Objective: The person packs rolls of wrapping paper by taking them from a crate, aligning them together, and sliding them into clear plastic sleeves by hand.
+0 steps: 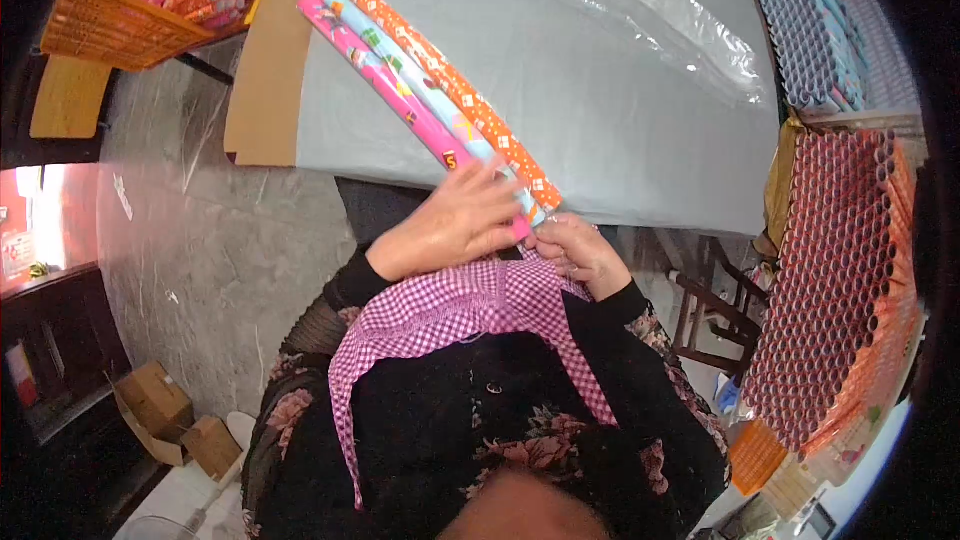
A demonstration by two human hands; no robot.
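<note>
Three wrapping paper rolls lie side by side, slanting over the table's near edge: a pink roll [385, 85], a light blue roll [405, 80] and an orange roll [450, 80] with white marks. My left hand [450, 220] is laid across the pink and blue rolls near their lower end, fingers stretched out and slightly blurred. At that same end my right hand [580, 252] has its fingers pinched together on what looks like the end of a clear plastic sleeve [546, 224] around the rolls. The fingertips partly hide the sleeve.
Flat clear plastic sleeves [660, 15] lie on the grey table [640, 150]. An orange basket [120, 20] of rolls stands at upper left. Stacked rolls [830, 280] rise along the right side, near a dark wooden stool [715, 305]. Cardboard boxes [155, 405] sit on the floor.
</note>
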